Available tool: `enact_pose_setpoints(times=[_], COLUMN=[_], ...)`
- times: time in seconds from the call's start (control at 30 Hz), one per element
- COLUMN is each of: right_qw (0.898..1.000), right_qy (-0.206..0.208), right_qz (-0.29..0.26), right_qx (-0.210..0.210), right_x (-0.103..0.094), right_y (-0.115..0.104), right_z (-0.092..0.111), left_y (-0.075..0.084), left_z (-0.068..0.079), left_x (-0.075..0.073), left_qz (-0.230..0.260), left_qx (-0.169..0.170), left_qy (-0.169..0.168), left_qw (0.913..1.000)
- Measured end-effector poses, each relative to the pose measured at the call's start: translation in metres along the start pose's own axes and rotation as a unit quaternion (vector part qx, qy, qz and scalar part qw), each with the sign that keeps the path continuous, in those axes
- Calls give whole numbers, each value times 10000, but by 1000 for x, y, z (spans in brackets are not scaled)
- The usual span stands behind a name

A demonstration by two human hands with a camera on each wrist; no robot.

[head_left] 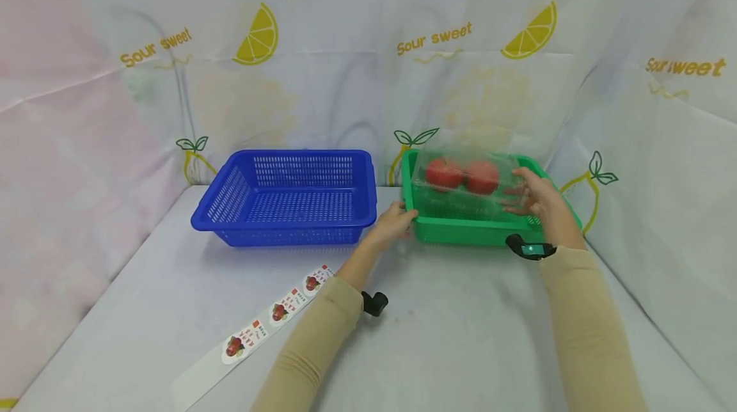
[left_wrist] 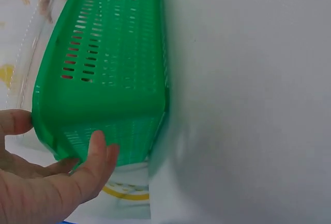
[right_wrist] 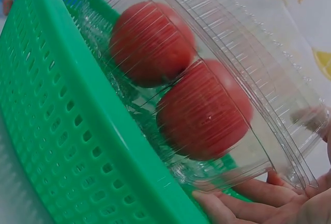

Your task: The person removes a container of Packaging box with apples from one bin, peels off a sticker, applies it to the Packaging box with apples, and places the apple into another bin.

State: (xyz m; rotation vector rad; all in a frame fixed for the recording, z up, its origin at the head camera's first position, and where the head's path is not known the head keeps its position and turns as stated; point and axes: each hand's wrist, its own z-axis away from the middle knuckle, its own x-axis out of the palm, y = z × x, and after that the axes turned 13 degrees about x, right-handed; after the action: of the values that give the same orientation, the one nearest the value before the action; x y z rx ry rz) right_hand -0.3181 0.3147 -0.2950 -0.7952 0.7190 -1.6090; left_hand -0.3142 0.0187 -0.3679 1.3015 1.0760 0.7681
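A clear plastic clamshell box [right_wrist: 243,79] with two round red fruits, which look like tomatoes [right_wrist: 204,110], is tilted over the green basket [head_left: 460,229]. My right hand [head_left: 537,198] grips the box's right end, thumb and fingers on opposite sides. At the basket's near left corner, my left hand [head_left: 393,225] holds the rim; the left wrist view shows the thumb at the edge and the fingers [left_wrist: 95,157] against the outer wall. More crumpled or ridged clear plastic [right_wrist: 98,27] shows inside the basket, partly hidden behind the box.
A blue perforated basket [head_left: 288,236] stands left of the green one. In front of it, a strip of stickers [head_left: 276,316] printed with red fruit lies diagonally on the white-covered table [head_left: 449,341]. A printed cloth [head_left: 334,92] hangs behind the baskets.
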Motion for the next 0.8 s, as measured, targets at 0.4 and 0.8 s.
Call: enact_pose_setpoints(times=[0.4,0.8], right_qw=[9992,9983], right_qy=[-391,-400], right_qz=[-14,411], right_qx=[-44,-139], right_x=[4,14], right_y=[-5,-5], right_z=[14,24], left_y=[24,35], left_z=[-3,-7], left_x=[-12,-16], left_qz=[-1005,-666], left_qx=[348,865], left_qy=[143,676], left_qw=[9942,9917])
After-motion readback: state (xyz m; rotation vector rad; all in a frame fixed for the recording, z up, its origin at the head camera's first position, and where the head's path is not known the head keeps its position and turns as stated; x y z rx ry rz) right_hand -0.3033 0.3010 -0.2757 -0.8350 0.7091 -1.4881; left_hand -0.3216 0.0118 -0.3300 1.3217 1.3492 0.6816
